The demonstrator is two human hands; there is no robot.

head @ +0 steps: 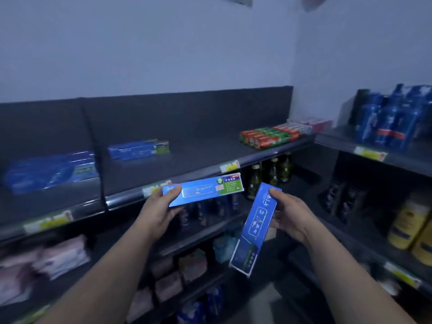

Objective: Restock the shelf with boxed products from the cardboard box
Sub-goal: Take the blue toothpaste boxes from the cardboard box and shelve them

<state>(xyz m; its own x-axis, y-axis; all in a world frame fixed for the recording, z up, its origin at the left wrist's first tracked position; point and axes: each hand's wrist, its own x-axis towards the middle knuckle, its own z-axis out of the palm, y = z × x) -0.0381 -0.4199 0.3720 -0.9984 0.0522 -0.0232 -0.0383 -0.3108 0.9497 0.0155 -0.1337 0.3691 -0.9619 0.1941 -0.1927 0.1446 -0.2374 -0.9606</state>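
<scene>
Your left grip pinches the first blue box by its left end, thumb on top, holding it level just in front of the top shelf. Your right grip curls round the second blue box, which hangs steeply tilted, lower and further right. Matching blue boxes lie on that shelf.
</scene>
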